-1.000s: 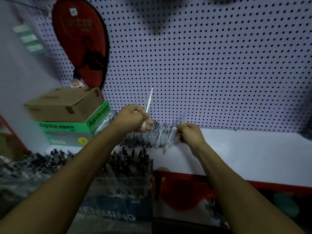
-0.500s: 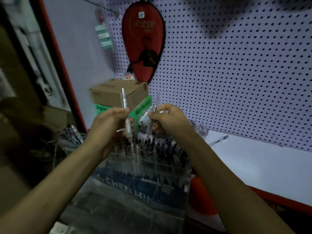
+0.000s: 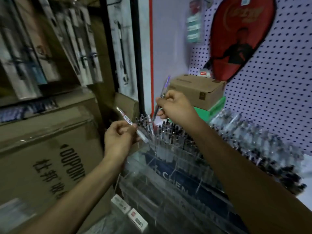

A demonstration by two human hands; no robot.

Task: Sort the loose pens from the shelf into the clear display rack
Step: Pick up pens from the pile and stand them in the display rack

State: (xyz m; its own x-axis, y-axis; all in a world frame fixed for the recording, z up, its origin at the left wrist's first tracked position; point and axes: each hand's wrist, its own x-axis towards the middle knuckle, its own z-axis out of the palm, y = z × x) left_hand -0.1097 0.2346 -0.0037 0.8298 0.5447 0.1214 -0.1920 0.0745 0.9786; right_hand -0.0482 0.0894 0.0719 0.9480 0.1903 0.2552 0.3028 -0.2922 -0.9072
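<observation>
- Lowering two pens at once, a person works over a clear acrylic display rack [image 3: 170, 159] with tiered compartments, its back rows already crowded with upright dark-capped pens [image 3: 170, 130].
- Right hand [image 3: 177, 108] has thumb and curled fingers pinched round a slim clear-barrelled pen with a purple cap [image 3: 163, 95], tip angled down toward the rack's back left compartment, apparently just above the pens standing there.
- Left hand [image 3: 118, 139] is curled round a translucent white-barrelled pen with a red mark near its top [image 3: 130, 123], tilted, its lower end at the rack's near left edge.
- Loose stock waits to the right: a blurred heap of clear-bodied pens [image 3: 253, 135] lies along the white shelf [image 3: 305, 168] beneath the lilac pegboard [image 3: 278, 81], just beside the rack.
- Judging by their build, these pens are light, stiff and smooth plastic; a mid-barrel pinch, as both hands show, should steer the tip best, while a hold near the cap risks the tip swinging wide.
- Slick barrels could slip from a loose pinch, and clips may snag on neighbours in a packed slot, so a straight drop into a gap seems wisest.
- Thin acrylic dividers look brittle; forcing a pen in could nudge or crack them.
- Brown cardboard cartons [image 3: 47, 157] stand stacked to the left of the rack.
</observation>
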